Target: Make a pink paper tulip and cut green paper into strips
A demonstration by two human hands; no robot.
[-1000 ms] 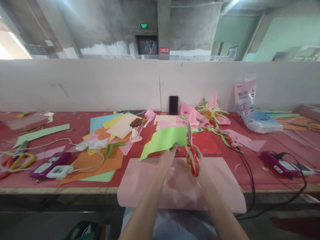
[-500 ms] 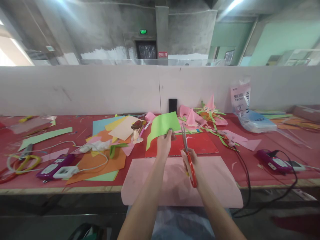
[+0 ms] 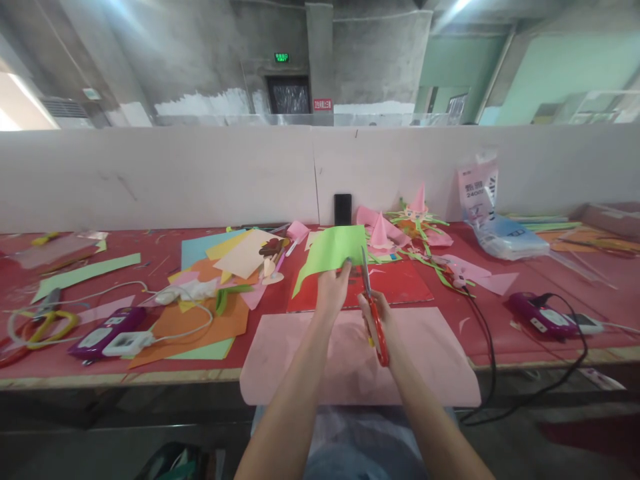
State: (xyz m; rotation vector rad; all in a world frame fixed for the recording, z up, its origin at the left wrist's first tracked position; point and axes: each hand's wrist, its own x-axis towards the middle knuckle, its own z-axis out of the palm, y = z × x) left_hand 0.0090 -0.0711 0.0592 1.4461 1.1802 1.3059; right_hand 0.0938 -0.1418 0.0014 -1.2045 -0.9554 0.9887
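Observation:
My left hand (image 3: 334,285) pinches the lower edge of a bright green sheet of paper (image 3: 333,247), which curves downward at its left side. In my right hand (image 3: 377,313) is a pair of red-handled scissors (image 3: 379,337), held with the blades pointing up and away from me. The blades stand right at the paper's right edge; whether they grip it is too fine to make out. Beneath both hands lie a red sheet (image 3: 400,283) and, closer to me, a large pink sheet (image 3: 425,360) that overhangs the table edge.
Coloured paper sheets (image 3: 200,333), a purple power strip (image 3: 107,332) and yellow-handled scissors (image 3: 55,327) lie on the left. Pink paper cones (image 3: 381,233) and a black phone (image 3: 343,209) stand at the back. To the right are a plastic packet (image 3: 510,237) and another purple power strip (image 3: 543,315).
The green paper has turned flatter and shifted slightly right, so its right edge now meets the scissor blades. The whole view has shifted slightly.

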